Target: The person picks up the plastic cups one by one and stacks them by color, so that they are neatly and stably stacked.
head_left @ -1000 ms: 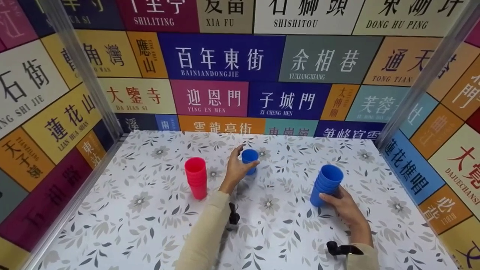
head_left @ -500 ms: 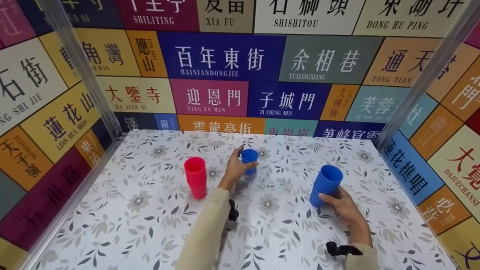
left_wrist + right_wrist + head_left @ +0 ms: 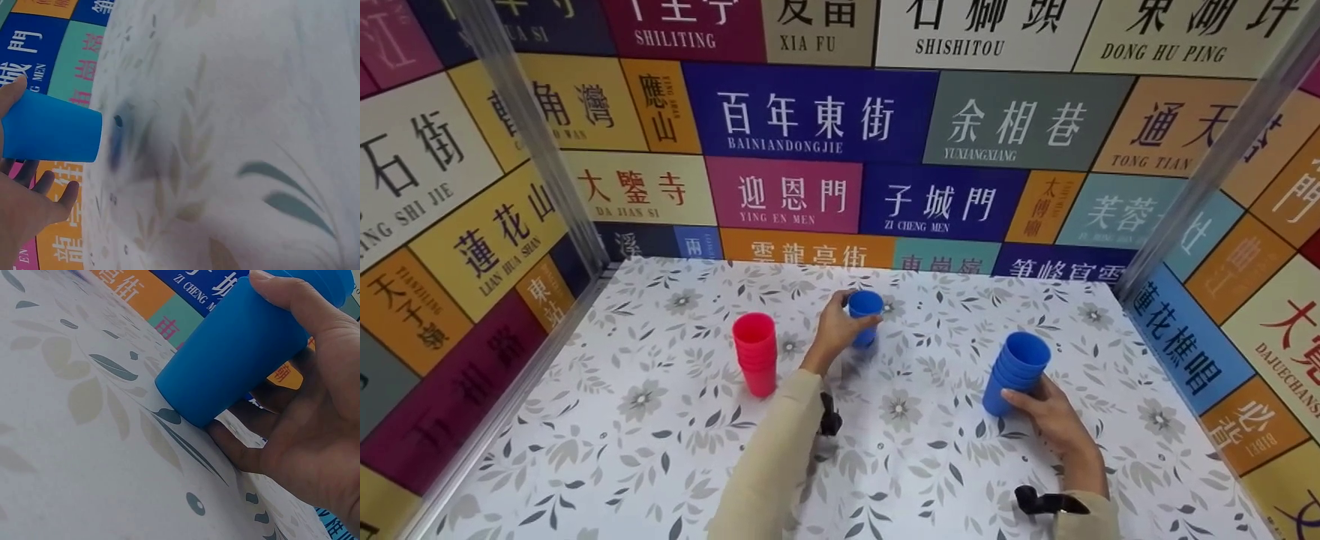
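In the head view my left hand (image 3: 838,328) grips a single blue cup (image 3: 865,321) near the back middle of the table, thumb on the near side. In the left wrist view that cup (image 3: 53,128) is close over the tabletop, a shadow beside its base. My right hand (image 3: 1054,416) holds a stack of several nested blue cups (image 3: 1014,379) at the right. In the right wrist view the lowest cup (image 3: 225,354) leans with its base at the table, the thumb along its upper side. A stack of several red cups (image 3: 756,356) stands to the left of my left hand.
White floral paper covers the table (image 3: 660,450). Behind it and at both sides rise walls of coloured name panels (image 3: 810,112), with clear posts at the left corner (image 3: 547,165) and right corner (image 3: 1192,172). A black wrist strap (image 3: 1050,501) sits on my right wrist.
My left hand's fingers have drawn in closer around the single blue cup, which has risen slightly. The right hand and red stack stay put; the head view has shifted a little.
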Motion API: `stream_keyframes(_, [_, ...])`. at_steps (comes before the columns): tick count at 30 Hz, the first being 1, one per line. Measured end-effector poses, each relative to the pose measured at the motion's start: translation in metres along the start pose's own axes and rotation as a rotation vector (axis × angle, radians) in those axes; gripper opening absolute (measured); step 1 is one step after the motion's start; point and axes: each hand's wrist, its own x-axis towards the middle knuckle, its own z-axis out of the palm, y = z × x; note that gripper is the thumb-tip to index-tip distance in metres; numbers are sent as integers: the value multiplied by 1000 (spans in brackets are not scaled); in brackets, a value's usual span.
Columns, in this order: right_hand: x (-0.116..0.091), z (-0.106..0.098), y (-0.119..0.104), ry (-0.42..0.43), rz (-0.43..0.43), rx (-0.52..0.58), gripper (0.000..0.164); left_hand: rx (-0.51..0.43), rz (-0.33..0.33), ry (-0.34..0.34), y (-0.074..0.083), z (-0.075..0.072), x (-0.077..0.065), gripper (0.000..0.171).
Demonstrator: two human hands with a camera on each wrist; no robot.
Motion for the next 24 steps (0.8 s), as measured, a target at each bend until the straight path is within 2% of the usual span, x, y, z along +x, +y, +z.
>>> stream_keyframes(5, [0,-1,0,-10,20,14,82,-5,8,-7,13,-2,-1,77])
stream_keyframes(9, [1,-1,0,-11,35,4,83,-18,42,-23,20,-2,-3,76])
stream_keyframes(14, [1,0,1,-8,22,24,83,-16,89,-31,33,4,-6,76])
stream_keyframes(24, [2,0,2,1,17,47,84,5,189,-103,69,20,-20,73])
